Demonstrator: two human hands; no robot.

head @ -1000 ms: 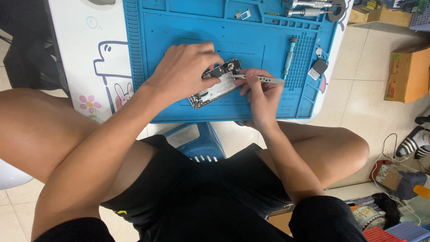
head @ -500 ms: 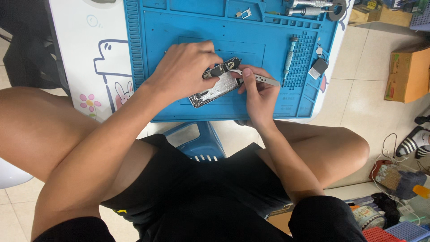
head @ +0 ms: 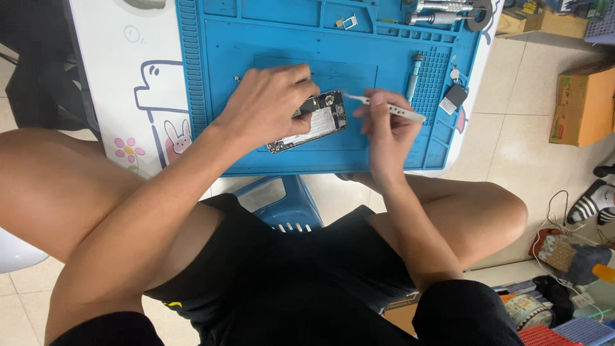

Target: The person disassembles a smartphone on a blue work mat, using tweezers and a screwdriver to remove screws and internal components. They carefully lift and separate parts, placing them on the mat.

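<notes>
At the centre of the blue silicone repair mat (head: 269, 38) lies an opened smartphone (head: 314, 122), its circuitry facing up and its length tilted. The left hand (head: 269, 106) rests on the phone's 9 o'clock end, fingers curled down over it and pinning it to the mat. At 3 o'clock of the phone, the right hand (head: 384, 125) pinches silver tweezers (head: 384, 107) between thumb and fingers, tips pointing toward the phone's upper corner. A grey screwdriver (head: 415, 77) lies at 1 o'clock, and a small dark part (head: 455, 96) just beyond it.
</notes>
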